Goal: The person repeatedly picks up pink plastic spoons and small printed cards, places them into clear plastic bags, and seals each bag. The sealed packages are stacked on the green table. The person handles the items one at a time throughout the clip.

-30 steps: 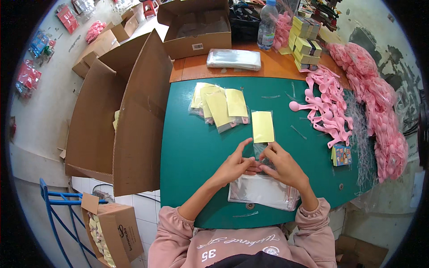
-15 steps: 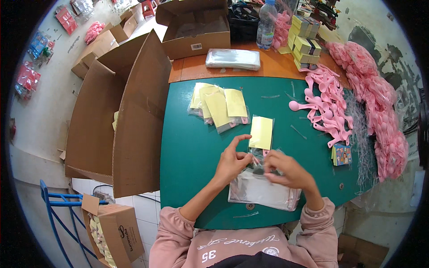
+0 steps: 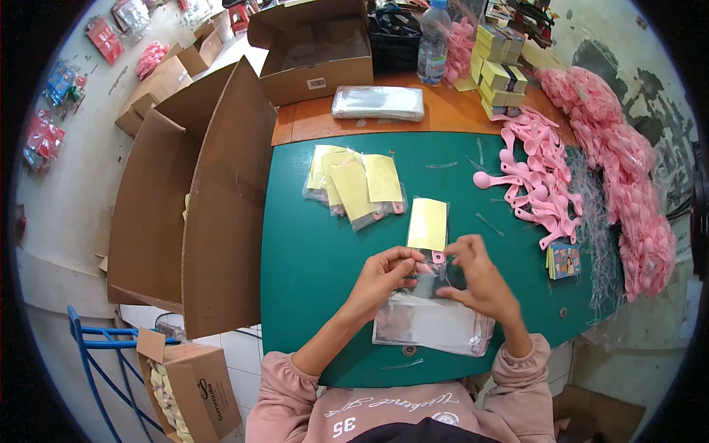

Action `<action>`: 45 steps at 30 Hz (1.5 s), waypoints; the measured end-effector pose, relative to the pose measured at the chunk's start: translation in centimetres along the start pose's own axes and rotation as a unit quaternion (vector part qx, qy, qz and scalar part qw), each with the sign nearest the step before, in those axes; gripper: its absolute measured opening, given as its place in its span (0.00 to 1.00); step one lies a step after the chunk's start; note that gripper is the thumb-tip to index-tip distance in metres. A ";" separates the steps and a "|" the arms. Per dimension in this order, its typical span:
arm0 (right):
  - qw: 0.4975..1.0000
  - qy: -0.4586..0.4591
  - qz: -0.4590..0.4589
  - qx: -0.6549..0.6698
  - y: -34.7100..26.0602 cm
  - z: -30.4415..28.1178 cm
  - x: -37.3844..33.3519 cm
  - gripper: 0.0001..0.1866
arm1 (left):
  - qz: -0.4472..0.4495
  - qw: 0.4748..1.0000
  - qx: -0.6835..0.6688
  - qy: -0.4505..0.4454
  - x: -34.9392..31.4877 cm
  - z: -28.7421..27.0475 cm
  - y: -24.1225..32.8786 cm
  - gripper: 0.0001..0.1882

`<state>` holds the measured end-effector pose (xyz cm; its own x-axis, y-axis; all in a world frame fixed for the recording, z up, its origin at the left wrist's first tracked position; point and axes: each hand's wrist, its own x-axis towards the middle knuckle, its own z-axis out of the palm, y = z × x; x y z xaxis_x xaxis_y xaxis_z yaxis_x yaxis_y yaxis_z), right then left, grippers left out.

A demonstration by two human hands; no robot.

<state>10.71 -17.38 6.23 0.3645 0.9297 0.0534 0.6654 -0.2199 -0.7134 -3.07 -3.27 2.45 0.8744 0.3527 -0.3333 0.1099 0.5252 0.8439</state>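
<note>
A clear plastic bag with a yellow card [image 3: 427, 224] inside lies in front of my hands on the green table [image 3: 332, 266]. The end of a pink spoon handle [image 3: 439, 257] shows below the card. My left hand [image 3: 384, 279] pinches the near end of this bag between thumb and fingers. Just right of it, my right hand [image 3: 481, 286] is held with thumb and fingers apart, slightly blurred, and nothing shows in its grip. Under and nearer than both hands lies a stack of flat clear plastic bags [image 3: 436, 325].
Several bagged yellow cards [image 3: 353, 188] overlap at the back left. Pink spoons [image 3: 535, 181] are heaped at right, beside a small stack of printed cards [image 3: 564, 261]. A tall cardboard box [image 3: 225, 207] borders the left edge. Behind stand a bottle [image 3: 433, 44] and banded card stacks [image 3: 502, 77].
My left index finger has drawn back from the card's edge into a pinch at the bag's near end. My right hand has opened and lifted slightly away from the bag.
</note>
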 end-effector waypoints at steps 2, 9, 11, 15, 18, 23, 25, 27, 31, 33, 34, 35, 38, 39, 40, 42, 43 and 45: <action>0.999 0.023 -0.013 0.023 1.7 1.1 0.3 0.17 | 0.003 1.000 -0.022 0.004 -0.1 0.0 0.5 0.09; 0.973 0.040 0.038 0.222 2.7 1.3 0.2 0.07 | 0.027 0.958 0.284 -0.002 -0.1 -0.7 2.3 0.16; 0.968 0.034 0.052 0.244 2.4 0.9 0.3 0.06 | 0.115 0.926 0.360 -0.001 0.3 -0.3 1.3 0.15; 0.945 0.032 0.093 0.311 3.4 1.5 0.0 0.04 | 0.127 0.916 0.378 0.036 0.9 0.1 0.9 0.07; 0.909 0.052 0.147 0.386 3.8 2.5 -0.1 0.04 | 0.154 0.909 0.385 0.039 1.1 0.2 0.2 0.07; 0.898 0.100 0.210 0.373 2.9 2.7 0.4 0.04 | 0.088 0.931 0.348 0.073 1.3 0.6 -0.1 0.08; 0.892 0.116 0.226 0.373 2.8 2.7 0.5 0.04 | 0.074 0.933 0.343 0.084 1.4 0.7 0.0 0.09; 0.886 0.158 0.214 0.380 2.7 3.0 0.5 0.05 | 0.040 0.938 0.334 0.088 1.4 0.7 -0.1 0.09; 0.900 0.175 0.198 0.347 2.4 3.2 0.6 0.06 | 0.062 0.951 0.277 0.125 1.3 1.2 0.0 0.09; 0.915 0.175 0.183 0.313 2.1 3.1 0.7 0.09 | 0.092 0.945 0.294 0.105 1.5 1.1 -0.4 0.08; 0.915 0.177 0.183 0.313 2.1 3.1 0.8 0.09 | 0.093 0.945 0.295 0.104 1.5 1.0 -0.5 0.08; 0.923 0.179 0.174 0.294 2.1 3.0 0.7 0.11 | 0.080 0.953 0.280 0.085 1.5 0.9 -0.5 0.09; 0.942 0.176 0.154 0.242 2.2 2.7 0.6 0.13 | 0.091 0.948 0.300 0.056 1.4 1.2 -0.1 0.14; 0.952 0.168 0.145 0.210 2.3 2.5 0.6 0.13 | 0.113 0.935 0.334 0.047 1.4 1.3 0.0 0.18; 0.953 0.169 0.142 0.209 2.7 2.2 0.8 0.13 | 0.116 0.934 0.334 0.047 1.6 1.2 0.1 0.18; 0.980 0.142 0.070 0.119 3.7 1.3 1.9 0.11 | 0.195 0.907 0.371 0.045 1.9 0.2 0.3 0.25; 0.988 0.131 0.063 0.054 3.5 -0.3 2.8 0.10 | 0.176 0.914 0.363 0.047 2.0 -0.2 1.3 0.26; 0.979 0.193 -0.002 -0.071 6.6 -2.3 4.9 0.10 | 0.192 0.896 0.391 0.088 2.6 -1.6 3.6 0.26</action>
<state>18.40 -14.96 3.39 0.5619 0.7561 0.3355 0.7415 -0.2807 -0.6094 -1.14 0.81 3.89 0.8385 0.5432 0.0424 0.1735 -0.3400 0.9243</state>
